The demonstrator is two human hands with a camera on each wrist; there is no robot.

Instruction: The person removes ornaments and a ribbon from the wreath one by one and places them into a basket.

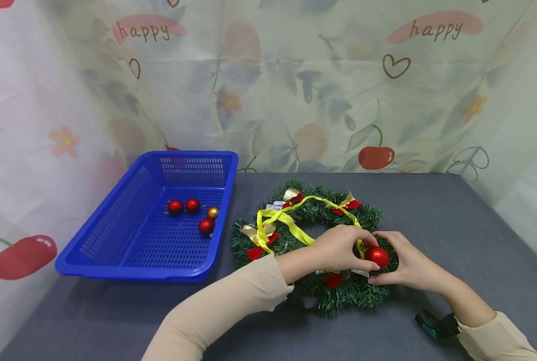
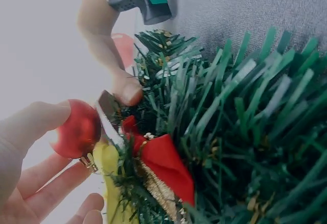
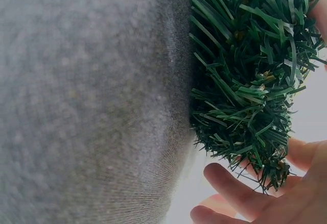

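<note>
My left hand [image 1: 340,245] pinches a shiny red Christmas bauble [image 1: 378,257] between thumb and fingers, above the right side of a green wreath [image 1: 340,298]. The bauble's gold cap and loop show in the left wrist view, beside a yellow ribbon [image 2: 107,168]. My right hand [image 1: 415,263] grips the wreath's right edge, thumb toward the near side. In the right wrist view its fingers [image 3: 235,185] curl around the green needles. Red and gold bows [image 1: 262,238] and more yellow ribbon [image 1: 295,228] decorate the wreath, which lies on the grey tabletop.
To the left stands a blue perforated plastic basket [image 1: 138,272] with several red baubles [image 1: 193,205] and a gold one [image 1: 212,213] inside. The grey table [image 1: 435,215] extends right of the wreath. A printed curtain [image 1: 277,90] encloses the back and sides.
</note>
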